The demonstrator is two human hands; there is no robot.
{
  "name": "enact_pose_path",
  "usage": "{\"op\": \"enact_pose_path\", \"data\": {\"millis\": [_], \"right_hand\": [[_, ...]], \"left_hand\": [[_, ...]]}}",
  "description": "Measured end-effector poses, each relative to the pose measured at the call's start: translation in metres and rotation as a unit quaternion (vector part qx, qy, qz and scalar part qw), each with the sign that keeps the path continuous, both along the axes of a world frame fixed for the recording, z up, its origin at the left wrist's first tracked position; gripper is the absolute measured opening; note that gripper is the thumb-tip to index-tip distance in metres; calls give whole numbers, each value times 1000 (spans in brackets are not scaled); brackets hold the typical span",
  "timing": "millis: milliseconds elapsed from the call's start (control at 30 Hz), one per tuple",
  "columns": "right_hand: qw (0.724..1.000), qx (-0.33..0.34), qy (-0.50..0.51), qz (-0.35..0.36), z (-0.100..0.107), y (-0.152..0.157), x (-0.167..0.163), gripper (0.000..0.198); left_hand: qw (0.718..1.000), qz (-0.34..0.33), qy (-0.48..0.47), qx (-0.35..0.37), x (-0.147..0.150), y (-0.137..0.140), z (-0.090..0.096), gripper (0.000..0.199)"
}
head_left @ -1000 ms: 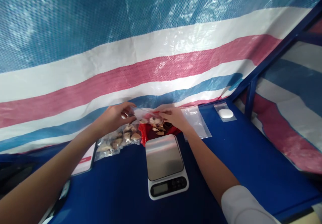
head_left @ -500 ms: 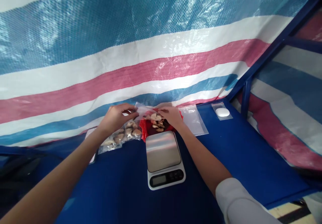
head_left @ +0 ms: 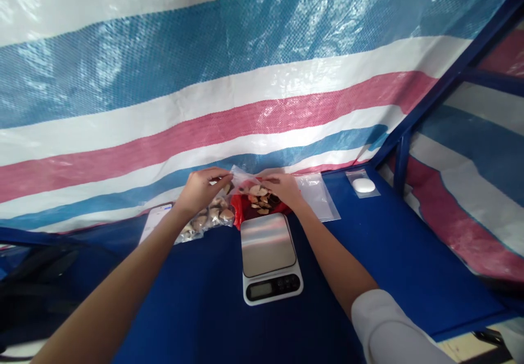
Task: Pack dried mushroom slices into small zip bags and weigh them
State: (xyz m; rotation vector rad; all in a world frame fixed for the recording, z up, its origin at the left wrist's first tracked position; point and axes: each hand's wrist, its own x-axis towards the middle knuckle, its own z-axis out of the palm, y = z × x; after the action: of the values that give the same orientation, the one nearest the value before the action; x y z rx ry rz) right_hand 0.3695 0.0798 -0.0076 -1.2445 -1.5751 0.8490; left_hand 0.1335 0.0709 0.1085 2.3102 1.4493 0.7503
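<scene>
My left hand (head_left: pixel 207 188) pinches the left edge of a clear plastic bag (head_left: pixel 242 178). The bag's right side is between the fingers of my right hand (head_left: pixel 282 188), so it is stretched between both hands. Below and behind it lies an open red plastic bag (head_left: pixel 238 211) with dried, tan slices (head_left: pixel 260 200) inside. Just in front stands a white digital kitchen scale (head_left: pixel 268 246) with a bare metal plate; its display cannot be read. Filled clear bags of brownish pieces (head_left: pixel 213 215) lie beside my left wrist.
Flat clear plastic bags (head_left: pixel 319 196) lie to the right of the red bag. Farther right, a white oval object (head_left: pixel 363 185) rests on a small clear bag. A phone (head_left: pixel 155 219) lies left on the blue table (head_left: pixel 184 298). Striped sheeting (head_left: pixel 229 91) rises behind.
My left hand and the clear bag have shifted slightly to the right. More of the phone shows now. The view has tilted a little; both hands keep their hold.
</scene>
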Motion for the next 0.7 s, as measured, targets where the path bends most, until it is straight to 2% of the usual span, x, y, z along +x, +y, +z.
{"op": "enact_pose_path", "data": {"millis": [200, 500, 600, 700], "right_hand": [[1000, -13, -21, -14, -5, 2, 5, 20], [999, -21, -25, -22, -12, 3, 5, 18], [999, -23, -28, -21, -6, 1, 5, 19], [1000, -21, -14, -17, 2, -1, 5, 18]], "left_hand": [[999, 29, -28, -2, 3, -3, -10, 40], [992, 110, -43, -44, -4, -13, -28, 38], [992, 121, -26, -40, -4, -10, -26, 37], [996, 93, -12, -9, 1, -8, -15, 35]]}}
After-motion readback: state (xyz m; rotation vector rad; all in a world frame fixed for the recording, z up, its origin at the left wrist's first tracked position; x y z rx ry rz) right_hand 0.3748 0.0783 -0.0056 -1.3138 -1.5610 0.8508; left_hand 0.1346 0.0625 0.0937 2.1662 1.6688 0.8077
